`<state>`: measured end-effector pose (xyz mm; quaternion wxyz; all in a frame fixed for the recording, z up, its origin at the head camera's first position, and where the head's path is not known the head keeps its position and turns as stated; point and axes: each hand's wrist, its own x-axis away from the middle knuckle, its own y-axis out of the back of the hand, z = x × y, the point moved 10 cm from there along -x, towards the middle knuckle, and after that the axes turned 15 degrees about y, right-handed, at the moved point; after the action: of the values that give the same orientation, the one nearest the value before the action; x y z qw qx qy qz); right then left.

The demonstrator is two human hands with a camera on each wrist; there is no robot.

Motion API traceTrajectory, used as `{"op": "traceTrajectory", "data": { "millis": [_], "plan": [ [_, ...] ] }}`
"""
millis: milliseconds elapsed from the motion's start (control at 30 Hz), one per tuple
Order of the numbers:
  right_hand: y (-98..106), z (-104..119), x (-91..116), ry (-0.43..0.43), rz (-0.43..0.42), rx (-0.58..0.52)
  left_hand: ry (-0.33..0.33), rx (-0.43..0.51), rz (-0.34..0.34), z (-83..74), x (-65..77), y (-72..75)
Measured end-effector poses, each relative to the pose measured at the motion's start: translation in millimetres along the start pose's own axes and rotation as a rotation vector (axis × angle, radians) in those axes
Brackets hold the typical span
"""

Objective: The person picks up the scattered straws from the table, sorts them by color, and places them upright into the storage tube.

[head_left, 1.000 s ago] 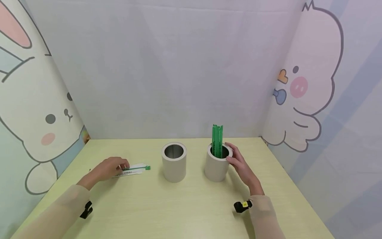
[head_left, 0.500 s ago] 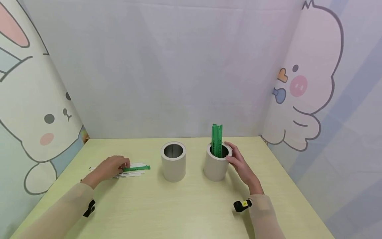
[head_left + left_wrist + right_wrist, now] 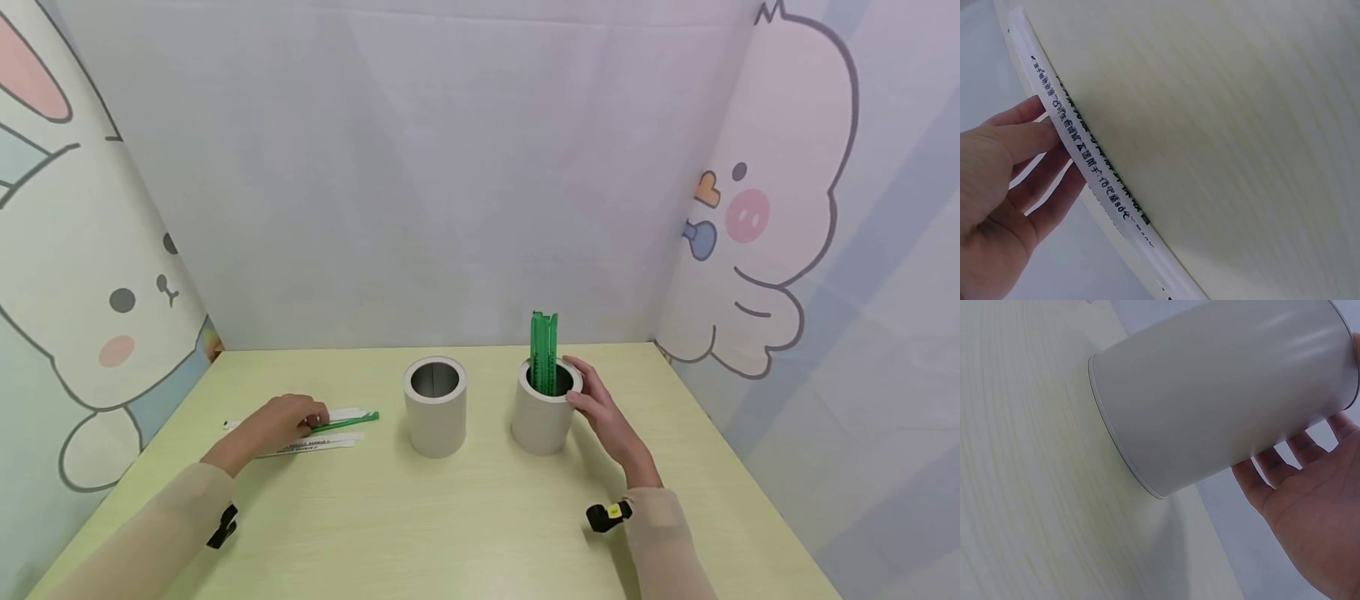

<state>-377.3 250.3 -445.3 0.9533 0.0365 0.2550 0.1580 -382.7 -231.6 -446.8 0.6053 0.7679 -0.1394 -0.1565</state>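
My left hand (image 3: 277,425) pinches a slim green-wrapped straw (image 3: 348,422), whose end sticks out to the right of the fingertips. White-wrapped straws (image 3: 315,443) lie under and beside that hand. In the left wrist view a printed white-wrapped straw (image 3: 1094,165) crosses in front of the fingers and hides the green one. My right hand (image 3: 611,423) holds the right white canister (image 3: 538,427) by its right side, thumb and fingers at the rim. Several green-wrapped straws (image 3: 543,354) stand upright in it. The right wrist view shows fingers against the canister's wall (image 3: 1222,394).
A second white canister (image 3: 437,429), with a bare dark inside, stands to the left of the held one. The pale wooden table (image 3: 450,525) ends at a light curtain (image 3: 420,183) behind and cartoon-printed side panels.
The green straw in my left hand has turned: its right end now points slightly up and away, and it shows narrower. My right hand and both canisters stay in place.
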Motion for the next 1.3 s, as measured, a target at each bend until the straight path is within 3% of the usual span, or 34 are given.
{"op": "traceTrajectory", "data": {
  "millis": [233,467,600,767,933,1100,1300],
  "plan": [
    [-0.8,-0.6,-0.5,-0.003,0.004,0.002,-0.043,0.024,-0.077,-6.5,3.3,13.5],
    [-0.2,-0.7,-1.8,-0.006,-0.001,-0.004,-0.081,0.099,-0.258,-33.5,0.3,59.6],
    [-0.2,-0.7,-2.0,-0.007,-0.001,-0.004,-0.025,0.186,-0.328,-47.4,-4.4,86.2],
    [-0.4,-0.6,-1.8,-0.008,-0.001,-0.007,0.095,0.382,-0.308,-60.6,-12.3,104.7],
    [-1.2,-1.6,-1.8,-0.005,0.002,-0.013,0.2,0.628,-0.231,-79.9,-18.6,107.8],
    [-0.9,-2.4,-0.9,-0.004,0.007,-0.011,0.214,0.905,-0.182,-108.9,-29.9,106.3],
    [0.9,-2.8,-0.1,-0.004,0.001,0.0,0.168,1.062,-0.2,-153.6,-51.2,108.8]
  ]
}}
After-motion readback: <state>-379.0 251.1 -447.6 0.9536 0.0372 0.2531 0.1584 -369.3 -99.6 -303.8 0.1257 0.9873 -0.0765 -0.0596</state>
